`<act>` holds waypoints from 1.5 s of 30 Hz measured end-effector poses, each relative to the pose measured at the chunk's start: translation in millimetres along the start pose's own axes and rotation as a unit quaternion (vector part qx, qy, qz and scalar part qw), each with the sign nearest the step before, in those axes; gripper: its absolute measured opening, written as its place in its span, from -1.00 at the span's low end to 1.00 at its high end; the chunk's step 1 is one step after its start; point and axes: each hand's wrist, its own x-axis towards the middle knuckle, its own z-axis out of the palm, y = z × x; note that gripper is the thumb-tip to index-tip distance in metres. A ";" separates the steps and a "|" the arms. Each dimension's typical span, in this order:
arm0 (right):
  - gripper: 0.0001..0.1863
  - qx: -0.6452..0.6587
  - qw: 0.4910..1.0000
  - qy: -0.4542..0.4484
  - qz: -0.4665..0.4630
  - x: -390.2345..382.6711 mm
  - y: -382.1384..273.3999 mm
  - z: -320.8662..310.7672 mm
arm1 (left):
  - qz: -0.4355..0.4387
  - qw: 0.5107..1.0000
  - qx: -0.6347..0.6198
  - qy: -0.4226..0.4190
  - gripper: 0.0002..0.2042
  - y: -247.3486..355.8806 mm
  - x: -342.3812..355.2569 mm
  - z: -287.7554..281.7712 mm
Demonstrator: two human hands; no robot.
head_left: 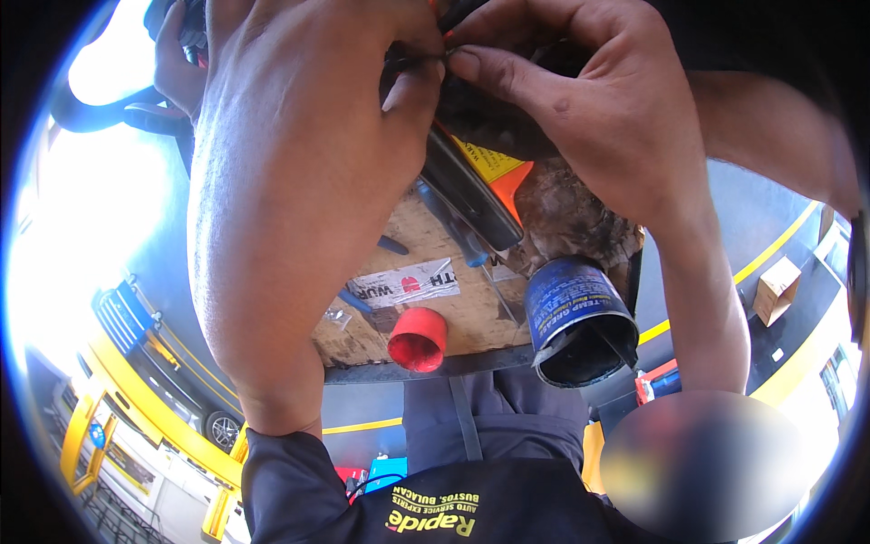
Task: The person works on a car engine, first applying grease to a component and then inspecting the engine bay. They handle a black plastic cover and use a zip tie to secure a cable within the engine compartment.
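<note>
My left hand [308,118] reaches up from the lower left, its thumb and fingers closed near the top middle. Opposite it, my right hand [589,91] pinches with thumb and forefinger. Between the two fingertips runs a thin dark wire-like strand [417,61]; its exact kind is hard to make out. Just below the hands lies an orange and black tool [476,199] with a yellow label, partly covered by the fingers. A blue-handled screwdriver [464,238] rests beside it. Dark greasy parts behind the fingers are mostly hidden.
A worn cardboard-covered surface [462,317] carries a red cap [419,340], a dirty rag [575,213] and an open blue grease can [580,313] at its near edge. Another person's forearm [779,131] crosses at right; another hand [178,68] shows far left. A small box [777,290] stands at right.
</note>
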 end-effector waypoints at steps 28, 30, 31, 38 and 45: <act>-0.81 0.009 0.999 -0.046 -0.016 4.9 9.3 -8.6 | 0.038 0.995 0.026 0.094 -0.82 2.8 -18.9 14.1; -0.82 -0.006 1.000 -0.023 0.004 1.5 8.2 -7.2 | 0.046 0.994 0.016 0.099 -0.82 1.5 -16.6 24.0; -0.83 -0.018 1.000 -0.008 0.012 -0.4 4.8 -5.7 | 0.049 0.993 0.012 0.103 -0.82 1.3 -16.2 27.5; -0.85 -0.027 0.999 -0.001 -0.036 -6.3 5.1 -5.4 | 0.030 0.993 0.013 0.117 -0.82 5.2 -24.2 26.5; -0.83 -0.139 0.989 0.040 -0.021 -6.7 -9.2 10.3 | 0.017 0.992 0.011 0.125 -0.81 5.8 -29.2 29.7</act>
